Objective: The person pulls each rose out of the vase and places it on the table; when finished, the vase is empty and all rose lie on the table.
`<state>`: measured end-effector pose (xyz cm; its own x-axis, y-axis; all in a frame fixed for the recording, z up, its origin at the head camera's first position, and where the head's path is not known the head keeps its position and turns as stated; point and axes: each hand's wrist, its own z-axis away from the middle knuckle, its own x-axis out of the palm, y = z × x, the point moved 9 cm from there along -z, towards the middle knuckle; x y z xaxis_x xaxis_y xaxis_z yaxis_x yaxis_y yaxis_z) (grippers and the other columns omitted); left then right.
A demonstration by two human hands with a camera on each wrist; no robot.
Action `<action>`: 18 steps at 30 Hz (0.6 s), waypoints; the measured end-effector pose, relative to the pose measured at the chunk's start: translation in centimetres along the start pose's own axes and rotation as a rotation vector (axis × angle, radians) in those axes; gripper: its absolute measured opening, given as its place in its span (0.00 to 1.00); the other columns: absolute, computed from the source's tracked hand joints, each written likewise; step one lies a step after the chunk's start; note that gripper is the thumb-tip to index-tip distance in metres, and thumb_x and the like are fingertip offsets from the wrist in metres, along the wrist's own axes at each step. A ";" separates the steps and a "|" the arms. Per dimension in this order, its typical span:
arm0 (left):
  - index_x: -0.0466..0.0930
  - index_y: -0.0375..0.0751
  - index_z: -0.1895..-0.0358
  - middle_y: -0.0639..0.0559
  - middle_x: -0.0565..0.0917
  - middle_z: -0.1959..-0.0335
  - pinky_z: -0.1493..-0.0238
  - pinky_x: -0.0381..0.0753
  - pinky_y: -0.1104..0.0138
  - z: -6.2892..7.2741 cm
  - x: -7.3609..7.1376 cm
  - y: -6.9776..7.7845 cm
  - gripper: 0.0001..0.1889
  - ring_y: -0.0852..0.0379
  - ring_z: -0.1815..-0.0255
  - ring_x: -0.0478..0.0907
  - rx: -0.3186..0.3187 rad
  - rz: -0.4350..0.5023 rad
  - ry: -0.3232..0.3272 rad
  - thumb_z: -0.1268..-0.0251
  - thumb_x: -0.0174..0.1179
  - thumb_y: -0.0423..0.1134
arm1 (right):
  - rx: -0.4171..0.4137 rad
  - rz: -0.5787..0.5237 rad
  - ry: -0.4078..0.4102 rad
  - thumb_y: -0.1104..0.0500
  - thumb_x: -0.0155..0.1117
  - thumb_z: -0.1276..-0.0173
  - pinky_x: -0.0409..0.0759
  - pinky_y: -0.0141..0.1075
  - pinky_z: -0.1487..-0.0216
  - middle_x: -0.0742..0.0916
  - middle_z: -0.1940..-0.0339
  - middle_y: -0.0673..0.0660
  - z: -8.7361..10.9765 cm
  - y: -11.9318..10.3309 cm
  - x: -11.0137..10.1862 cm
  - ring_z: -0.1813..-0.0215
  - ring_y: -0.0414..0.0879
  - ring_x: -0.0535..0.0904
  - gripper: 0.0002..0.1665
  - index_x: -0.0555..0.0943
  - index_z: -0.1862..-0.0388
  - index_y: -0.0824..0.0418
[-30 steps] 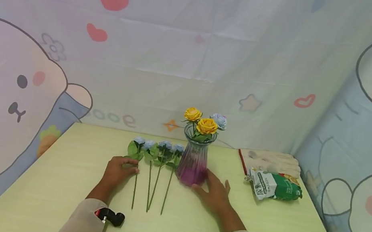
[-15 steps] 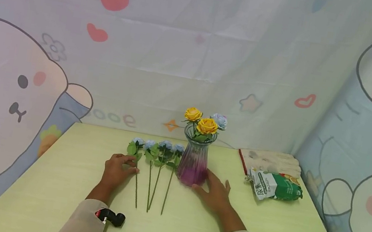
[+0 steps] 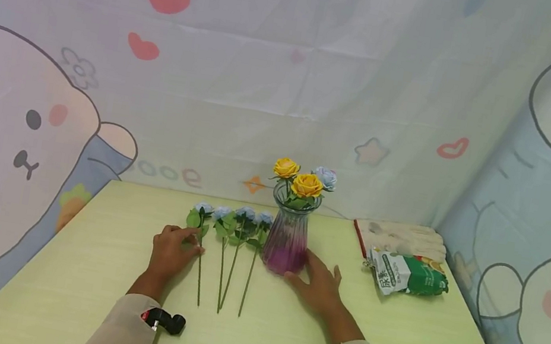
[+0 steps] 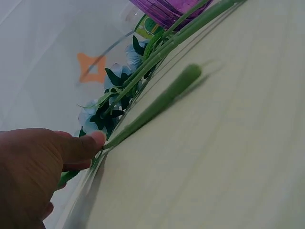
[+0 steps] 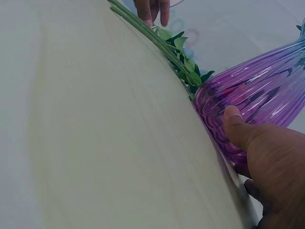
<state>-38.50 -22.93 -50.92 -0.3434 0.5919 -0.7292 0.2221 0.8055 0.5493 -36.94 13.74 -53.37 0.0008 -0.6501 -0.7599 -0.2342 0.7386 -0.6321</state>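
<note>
In the head view my left hand pinches the stem of the leftmost blue artificial rose between thumb and fingers. Its lower stem points toward the camera in the left wrist view, close over the tabletop. My right hand holds the base of a ribbed glass vase, purple below and clearer above. The thumb lies on the glass in the right wrist view; other fingers are partly hidden. Two yellow roses and one blue rose stand in the vase.
Several more blue roses lie side by side between the left hand and the vase, stems toward me. At the right are a green and white packet and a pale knitted glove with a red edge. A printed cloth hangs behind the table.
My left hand has shifted slightly left with the pinched rose, whose stem end swung right and then partly back. The right hand and vase stay in place.
</note>
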 end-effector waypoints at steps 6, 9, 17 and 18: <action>0.92 0.38 0.46 0.42 0.92 0.58 0.34 0.69 0.28 -0.2 -1.6 1.8 0.20 0.30 0.36 0.78 0.080 -0.026 0.167 0.38 0.82 0.43 | -0.012 0.006 0.010 0.39 0.70 0.22 0.42 0.80 0.17 0.76 0.16 0.65 0.0 -0.2 -0.2 0.16 0.66 0.71 0.49 0.66 0.14 0.64; 0.92 0.36 0.49 0.38 0.91 0.57 0.38 0.71 0.27 -0.3 -2.6 4.0 0.18 0.28 0.39 0.79 0.173 0.008 0.272 0.39 0.82 0.40 | -0.003 0.012 0.007 0.39 0.70 0.22 0.41 0.79 0.16 0.75 0.16 0.64 0.0 0.0 -0.1 0.16 0.66 0.71 0.50 0.66 0.13 0.63; 0.90 0.34 0.42 0.33 0.87 0.46 0.40 0.74 0.26 -1.5 -2.8 9.7 0.20 0.28 0.40 0.80 0.262 0.199 0.212 0.36 0.79 0.34 | 0.004 0.001 0.003 0.39 0.70 0.22 0.39 0.78 0.16 0.74 0.15 0.64 -0.1 0.2 0.0 0.15 0.66 0.70 0.51 0.65 0.13 0.63; 0.90 0.34 0.41 0.33 0.87 0.44 0.39 0.75 0.27 -1.8 -2.8 10.3 0.20 0.29 0.39 0.80 0.257 0.230 0.190 0.35 0.78 0.34 | 0.004 0.002 0.002 0.38 0.70 0.22 0.39 0.78 0.16 0.74 0.15 0.64 -0.1 0.2 0.0 0.15 0.65 0.70 0.51 0.65 0.13 0.63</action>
<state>-36.87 -16.36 -42.53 -0.4153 0.7620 -0.4969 0.5262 0.6468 0.5521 -37.13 13.89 -53.52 -0.0014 -0.6488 -0.7610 -0.2303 0.7407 -0.6311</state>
